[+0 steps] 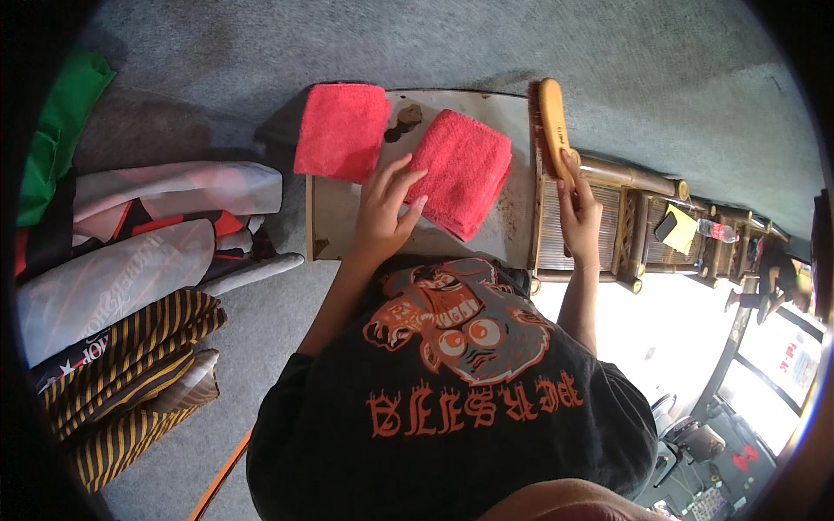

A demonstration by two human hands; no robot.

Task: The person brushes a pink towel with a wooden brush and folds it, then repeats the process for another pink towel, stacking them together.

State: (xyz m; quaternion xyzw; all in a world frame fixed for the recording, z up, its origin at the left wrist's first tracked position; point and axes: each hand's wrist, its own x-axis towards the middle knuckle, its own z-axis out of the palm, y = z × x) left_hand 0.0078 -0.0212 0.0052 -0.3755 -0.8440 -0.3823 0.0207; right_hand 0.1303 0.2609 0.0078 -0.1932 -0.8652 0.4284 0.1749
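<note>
A folded red towel (460, 174) lies tilted on a small worn tabletop (334, 230). My left hand (389, 208) is at its left edge, fingers apart and fingertips touching the cloth. Left of it lies a second folded red towel (341, 130), partly past the tabletop's left edge. In my right hand (580, 213) is a brush (553, 122) with a curved, light wooden handle, gripped by its near end. Its dark reddish bristles face left, beside the tabletop's right edge.
Striped and printed capes (130, 373) hang at the left, with a green cloth (65, 130) behind. Bamboo furniture (591, 230) runs along the right, bearing a yellow paper (682, 224), a dark phone and a plastic bottle (718, 231). Another person (782, 278) sits at the far right.
</note>
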